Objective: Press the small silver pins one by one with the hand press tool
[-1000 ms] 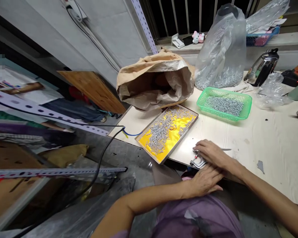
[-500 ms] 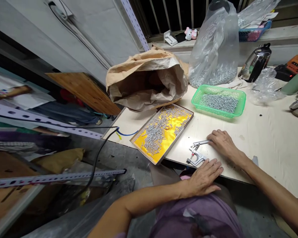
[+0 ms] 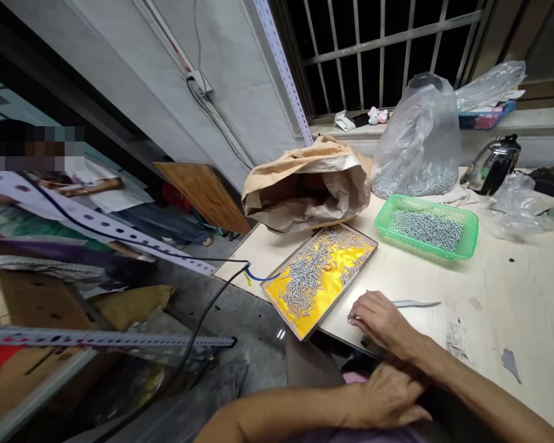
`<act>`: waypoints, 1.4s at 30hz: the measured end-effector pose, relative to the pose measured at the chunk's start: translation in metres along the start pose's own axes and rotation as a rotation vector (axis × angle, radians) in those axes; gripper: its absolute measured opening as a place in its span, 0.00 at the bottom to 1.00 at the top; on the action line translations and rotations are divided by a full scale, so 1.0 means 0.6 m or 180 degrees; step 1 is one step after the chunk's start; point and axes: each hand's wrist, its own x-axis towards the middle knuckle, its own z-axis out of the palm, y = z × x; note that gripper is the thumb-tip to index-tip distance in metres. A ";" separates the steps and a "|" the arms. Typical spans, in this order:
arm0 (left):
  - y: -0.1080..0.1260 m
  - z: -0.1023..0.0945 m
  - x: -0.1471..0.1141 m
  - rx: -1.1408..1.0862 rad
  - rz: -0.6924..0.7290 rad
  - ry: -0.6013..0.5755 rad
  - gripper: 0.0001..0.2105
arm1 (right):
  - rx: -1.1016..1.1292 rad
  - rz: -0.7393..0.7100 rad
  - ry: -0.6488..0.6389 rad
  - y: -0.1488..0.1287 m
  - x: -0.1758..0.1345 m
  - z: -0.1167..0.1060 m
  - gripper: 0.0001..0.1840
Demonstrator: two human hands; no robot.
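On the table's front edge, my right hand (image 3: 382,325) lies over the hand pliers, its fingers curled and close together around the jaw end, which is hidden. One grey handle of the pliers (image 3: 418,303) sticks out to the right behind the hand. My left hand (image 3: 390,394) is in front of the table edge at my lap, its thumb stretched apart and its fingertips partly covered by my right wrist; nothing shows in it. Left of the right hand lies a shallow box (image 3: 321,317) lined with yellow cloth, with many small metal screw-like pieces (image 3: 300,286) on it.
A green basket (image 3: 471,243) of similar pieces stands behind. Farther back are an open brown paper sack (image 3: 305,160), a clear plastic bag (image 3: 420,135) and a kettle (image 3: 493,163). A black cable (image 3: 203,323) hangs at the left; a person (image 3: 115,191) is beyond the shelf frame.
My right hand has moved from the handle end left onto the pliers' jaw end. My left hand has drawn back from the pliers to beneath my right wrist. The view has tilted up and left.
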 end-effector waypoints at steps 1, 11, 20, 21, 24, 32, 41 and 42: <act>-0.008 -0.010 0.001 0.0001 0.0102 0.0184 0.22 | 0.0057 0.0000 0.0461 0.004 0.006 -0.021 0.07; -0.292 -0.175 0.026 0.1043 -0.2160 0.0911 0.10 | -0.1822 0.1585 0.1022 0.198 -0.016 -0.221 0.17; -0.361 -0.201 0.026 0.1162 -0.2129 -0.0083 0.09 | -0.0698 0.1671 0.0349 0.044 -0.147 -0.133 0.16; -0.363 -0.203 0.027 0.1197 -0.2067 -0.0168 0.09 | -0.0531 0.1674 0.0304 0.022 -0.156 -0.125 0.14; -0.368 -0.207 0.028 0.1250 -0.1847 -0.0385 0.09 | -0.0096 0.1732 0.0145 -0.029 -0.174 -0.105 0.13; -0.365 -0.207 0.035 0.1257 -0.1807 -0.0683 0.10 | -0.0258 0.1775 -0.0090 -0.079 -0.183 -0.066 0.13; -0.256 -0.218 0.034 -0.0253 -0.2372 0.0354 0.05 | -0.0605 0.1825 -0.0187 -0.075 -0.212 -0.050 0.13; -0.233 -0.210 0.027 -0.0584 -0.2406 0.0399 0.04 | -0.0621 0.1826 -0.0178 -0.074 -0.215 -0.050 0.13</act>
